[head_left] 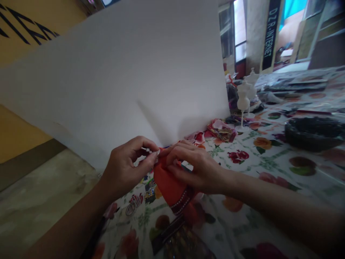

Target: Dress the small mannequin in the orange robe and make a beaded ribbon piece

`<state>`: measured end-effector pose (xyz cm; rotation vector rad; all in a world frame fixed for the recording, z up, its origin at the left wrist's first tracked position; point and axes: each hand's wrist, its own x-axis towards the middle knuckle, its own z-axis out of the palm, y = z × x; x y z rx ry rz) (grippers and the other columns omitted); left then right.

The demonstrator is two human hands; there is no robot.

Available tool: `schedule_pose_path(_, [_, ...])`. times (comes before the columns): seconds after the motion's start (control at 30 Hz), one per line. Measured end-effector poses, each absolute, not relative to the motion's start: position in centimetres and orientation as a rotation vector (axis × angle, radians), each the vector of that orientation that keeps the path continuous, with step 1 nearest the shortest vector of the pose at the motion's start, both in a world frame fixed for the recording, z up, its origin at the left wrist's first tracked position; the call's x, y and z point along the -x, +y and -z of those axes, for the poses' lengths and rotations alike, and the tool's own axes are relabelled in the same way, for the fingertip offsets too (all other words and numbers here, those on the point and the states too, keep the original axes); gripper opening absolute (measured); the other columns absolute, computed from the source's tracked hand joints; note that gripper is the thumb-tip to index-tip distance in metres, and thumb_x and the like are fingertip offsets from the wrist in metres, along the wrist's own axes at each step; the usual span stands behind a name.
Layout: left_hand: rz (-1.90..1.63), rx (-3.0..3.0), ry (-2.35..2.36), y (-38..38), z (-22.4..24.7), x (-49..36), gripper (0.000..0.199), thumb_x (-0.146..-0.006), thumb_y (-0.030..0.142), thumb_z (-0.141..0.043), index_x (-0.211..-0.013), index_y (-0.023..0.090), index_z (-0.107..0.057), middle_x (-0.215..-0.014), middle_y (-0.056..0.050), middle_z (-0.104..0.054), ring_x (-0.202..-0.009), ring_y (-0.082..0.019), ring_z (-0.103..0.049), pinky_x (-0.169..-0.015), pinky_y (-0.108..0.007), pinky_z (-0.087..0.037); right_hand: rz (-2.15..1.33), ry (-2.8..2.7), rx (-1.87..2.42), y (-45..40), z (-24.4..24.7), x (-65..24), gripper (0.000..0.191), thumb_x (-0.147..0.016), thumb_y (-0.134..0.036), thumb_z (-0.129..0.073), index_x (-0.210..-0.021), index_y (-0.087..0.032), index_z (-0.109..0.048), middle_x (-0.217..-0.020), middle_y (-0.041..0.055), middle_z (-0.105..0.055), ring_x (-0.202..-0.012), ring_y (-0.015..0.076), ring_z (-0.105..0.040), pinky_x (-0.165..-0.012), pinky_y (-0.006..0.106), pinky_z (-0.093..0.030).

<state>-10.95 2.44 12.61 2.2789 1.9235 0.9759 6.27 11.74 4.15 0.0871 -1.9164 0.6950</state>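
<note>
My left hand (125, 162) is closed in a pinch, thumb and forefinger together at the top edge of a small orange-red cloth piece (168, 185). Small white bead-like bits (148, 150) show between those fingers. From the other side my right hand (198, 163) grips the same cloth, fingers bent over its upper part. The cloth hangs down between both hands and has a dark red band with white dotted lines (181, 202) near its lower edge. My right fingers hide part of the cloth's top.
A large white board (151, 72) stands behind my hands. On the flowered tablecloth (237, 212) are fabric scraps (222, 129), small white mannequin stands (243, 99) and a dark bowl (314, 133) at right. Dark trim and shiny material (185, 242) lie at the near edge.
</note>
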Motion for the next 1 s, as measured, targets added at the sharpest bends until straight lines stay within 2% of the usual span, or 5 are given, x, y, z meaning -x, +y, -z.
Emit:
schedule_pose_path(0.43, [-1.009,-2.304,1.869,2.5,-12.4,11.1,0.004,-0.086,0.020,-0.063,-0.089,0.019,-0.066,-0.083,-0.001,-0.067,-0.075,-0.012,-0.063,-0.065,-0.023,-0.050,-0.889,-1.866,-0.033,12.2,-4.6,-6.9,0.013,-0.086,-0.005,-0.061,-0.088,-0.018,-0.062,-0.100,0.0034,-0.072,-0.092,0.0147,-0.063,-0.085,0.030,-0.048])
schedule_pose_path(0.63, [-1.018,-2.210,1.867,2.4,-12.5,10.9,0.005,-0.085,0.024,-0.065,-0.087,0.018,-0.065,-0.082,-0.001,-0.067,-0.072,-0.012,-0.064,-0.061,-0.022,-0.051,-0.714,-1.918,-0.130,11.2,-4.2,-6.8,0.010,-0.086,-0.005,-0.060,-0.089,-0.015,-0.060,-0.093,0.0066,-0.069,-0.087,0.0159,-0.062,-0.083,0.032,-0.048])
schedule_pose_path(0.77, [-1.012,-2.233,1.852,2.5,-12.6,10.8,0.004,-0.085,0.022,-0.066,-0.087,0.019,-0.066,-0.084,0.000,-0.068,-0.075,-0.012,-0.065,-0.066,-0.022,-0.053,-0.492,-1.979,-0.182,11.0,-4.3,-6.8,0.005,-0.093,-0.011,-0.056,-0.093,-0.013,-0.061,-0.097,0.0098,-0.069,-0.092,0.0182,-0.061,-0.087,0.035,-0.048])
schedule_pose_path(0.87, [-1.012,-2.244,1.842,2.5,-12.6,10.7,0.003,-0.085,0.021,-0.065,-0.087,0.019,-0.066,-0.085,0.000,-0.068,-0.076,-0.012,-0.065,-0.069,-0.021,-0.054,-0.350,-2.044,-0.199,10.9,-4.5,-6.9,0.013,-0.097,-0.015,-0.051,-0.092,-0.012,-0.062,-0.096,0.0111,-0.070,-0.091,0.0188,-0.061,-0.086,0.036,-0.049])
schedule_pose_path(1.0, [-0.996,-2.189,1.834,2.5,-12.7,10.5,0.003,-0.086,0.020,-0.064,-0.087,0.018,-0.065,-0.083,0.000,-0.066,-0.072,-0.010,-0.063,-0.062,-0.018,-0.052,-0.227,-2.093,-0.216,10.8,-4.6,-6.9,0.018,-0.098,-0.015,-0.048,-0.089,-0.012,-0.063,-0.098,0.0130,-0.072,-0.092,0.0203,-0.062,-0.087,0.037,-0.050])
